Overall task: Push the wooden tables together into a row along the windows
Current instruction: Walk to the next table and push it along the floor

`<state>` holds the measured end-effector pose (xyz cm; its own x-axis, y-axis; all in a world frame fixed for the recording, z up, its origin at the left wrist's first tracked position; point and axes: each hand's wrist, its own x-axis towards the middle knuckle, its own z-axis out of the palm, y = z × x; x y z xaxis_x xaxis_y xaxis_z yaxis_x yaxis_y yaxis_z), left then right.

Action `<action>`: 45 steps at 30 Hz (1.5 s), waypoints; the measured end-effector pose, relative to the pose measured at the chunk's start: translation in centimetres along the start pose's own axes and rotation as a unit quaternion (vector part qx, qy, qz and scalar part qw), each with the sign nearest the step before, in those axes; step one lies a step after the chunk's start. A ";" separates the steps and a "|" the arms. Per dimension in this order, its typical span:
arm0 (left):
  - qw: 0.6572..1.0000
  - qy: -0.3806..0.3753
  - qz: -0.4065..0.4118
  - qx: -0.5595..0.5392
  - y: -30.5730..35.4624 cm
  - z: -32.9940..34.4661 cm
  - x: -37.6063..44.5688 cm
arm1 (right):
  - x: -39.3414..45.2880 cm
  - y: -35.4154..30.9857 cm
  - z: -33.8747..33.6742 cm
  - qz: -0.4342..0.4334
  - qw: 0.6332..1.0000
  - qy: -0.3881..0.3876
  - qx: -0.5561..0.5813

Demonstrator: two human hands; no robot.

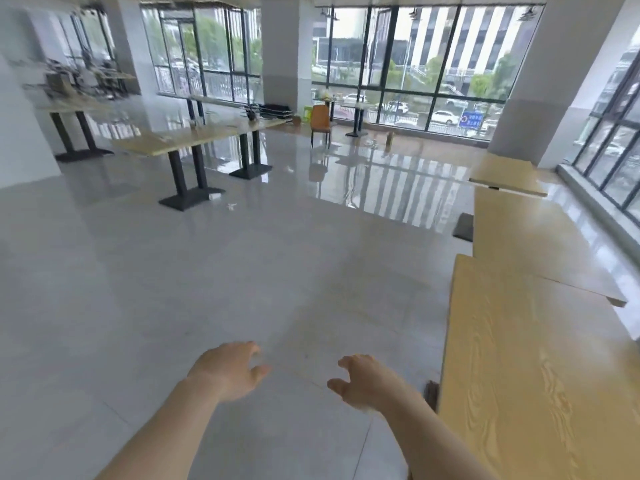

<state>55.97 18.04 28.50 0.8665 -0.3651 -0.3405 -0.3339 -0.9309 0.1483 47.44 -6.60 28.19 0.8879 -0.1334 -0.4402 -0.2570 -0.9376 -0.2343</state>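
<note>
Three light wooden tables stand end to end along the right-hand windows: the nearest table point(540, 382), a middle table point(530, 244) set slightly askew, and a far table point(502, 176). My left hand point(230, 370) and my right hand point(363, 381) hang out in front of me over the grey floor, fingers loosely curled, holding nothing. My right hand is a little left of the nearest table's edge and does not touch it. More wooden tables point(194, 138) on black pedestal legs stand apart at the left middle of the room.
A white pillar point(285, 50) and another pillar point(533, 74) stand by the far windows. An orange chair point(320, 121) and a small round table point(358, 114) sit near them. A further table point(74, 105) is at far left. Glossy floor spreads between.
</note>
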 end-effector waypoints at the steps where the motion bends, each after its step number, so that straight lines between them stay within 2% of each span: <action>1: 1.000 0.000 -0.009 -0.001 -1.4 -0.7 1.4 | 1.7 -1.0 -0.8 -0.008 1.000 0.007 0.002; 6: 1.000 -0.016 -0.010 -0.002 -4.3 -3.2 9.8 | 9.6 -2.9 -4.0 -0.006 1.000 0.015 -0.002; 13: 0.999 -0.033 0.038 0.015 -1.0 -7.0 27.1 | 22.9 1.8 -9.5 0.043 0.999 0.007 0.013; 18: 0.996 -0.041 0.075 0.018 5.0 -12.7 41.2 | 33.5 7.8 -17.2 0.093 0.995 0.017 0.037; 23: 0.992 -0.025 0.116 0.034 12.3 -18.1 54.5 | 43.2 13.8 -25.7 0.120 0.988 0.063 0.072; 34: 0.978 -0.025 0.206 0.033 26.8 -25.4 82.3 | 63.8 27.9 -39.1 0.199 0.973 0.078 0.084; 45: 0.969 -0.018 0.245 0.037 40.0 -37.8 112.8 | 86.7 41.2 -57.9 0.245 0.957 0.117 0.107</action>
<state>154.39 -59.77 31.11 0.5844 -0.7624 -0.2779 -0.7285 -0.6438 0.2341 135.86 -75.43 30.55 0.6960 -0.6309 -0.3428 -0.7136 -0.6607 -0.2328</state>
